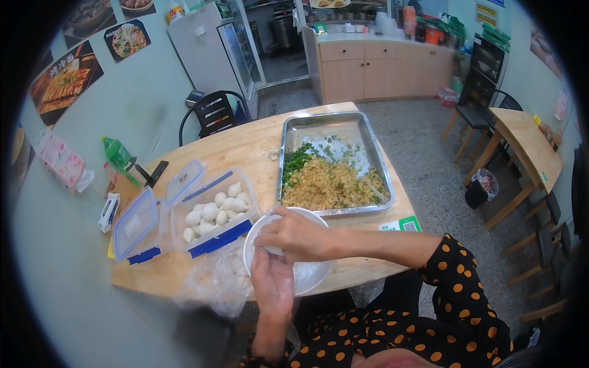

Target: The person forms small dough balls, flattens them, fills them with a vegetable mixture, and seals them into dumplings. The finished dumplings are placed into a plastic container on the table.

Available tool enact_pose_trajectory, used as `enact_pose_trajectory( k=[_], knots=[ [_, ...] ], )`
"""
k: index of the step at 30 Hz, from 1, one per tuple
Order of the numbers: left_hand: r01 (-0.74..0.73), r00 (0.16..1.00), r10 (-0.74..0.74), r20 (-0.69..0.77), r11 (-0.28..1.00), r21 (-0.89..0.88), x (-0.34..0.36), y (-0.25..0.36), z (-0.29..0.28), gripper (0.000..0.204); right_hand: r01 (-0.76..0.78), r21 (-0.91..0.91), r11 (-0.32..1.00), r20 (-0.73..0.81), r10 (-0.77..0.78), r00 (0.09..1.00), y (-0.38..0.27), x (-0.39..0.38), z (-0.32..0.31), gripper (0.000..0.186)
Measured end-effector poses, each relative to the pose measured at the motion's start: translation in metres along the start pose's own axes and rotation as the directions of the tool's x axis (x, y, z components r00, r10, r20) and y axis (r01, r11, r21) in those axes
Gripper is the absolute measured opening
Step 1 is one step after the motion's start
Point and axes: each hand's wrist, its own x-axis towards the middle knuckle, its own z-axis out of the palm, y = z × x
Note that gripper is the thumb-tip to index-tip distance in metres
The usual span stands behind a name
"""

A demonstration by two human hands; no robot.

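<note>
My left hand (273, 279) and my right hand (288, 236) are cupped together over a white bowl (313, 270), closed around a white piece that looks like dough (271, 250), mostly hidden by my fingers. Some white powder shows in the bowl. Left of the bowl, a lidded-type plastic container with its lid off (208, 242) holds several white dough balls (210, 211). A crumpled clear plastic bag (211, 285) lies below it. Behind the bowl sits a steel tray (328, 121) with chopped greens (296, 158) and a crumbly yellow mixture (325, 184).
The wooden table (233, 141) carries a second container (141, 233), a green bottle (119, 156), a phone (156, 173) and a green card (402, 225). A black chair (215, 113) stands behind; a bin (478, 190) and another table (524, 141) are right, cabinets (383, 73) at the back.
</note>
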Motion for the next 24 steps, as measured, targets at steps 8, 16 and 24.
enact_pose_trajectory(
  k=[8, 16, 24],
  knots=[
    [0.057, 0.998, -0.055, 0.036, 0.996, -0.073, -0.002, 0.005, -0.003, 0.034, 0.033, 0.083, 0.996, -0.013, -0.032, 0.999, -0.003, 0.001, 0.003, 0.055],
    [0.076, 0.997, -0.072, 0.042, 0.991, -0.106, 0.002, 0.006, 0.0, 0.035, 0.067, -0.023, 0.998, -0.013, -0.067, 0.998, -0.002, 0.002, -0.001, 0.049],
    [0.038, 0.999, -0.037, 0.018, 0.999, -0.034, -0.004, 0.008, 0.008, 0.038, 0.019, -0.144, 0.989, 0.037, -0.014, 0.999, -0.003, -0.003, 0.005, 0.053]
  ],
)
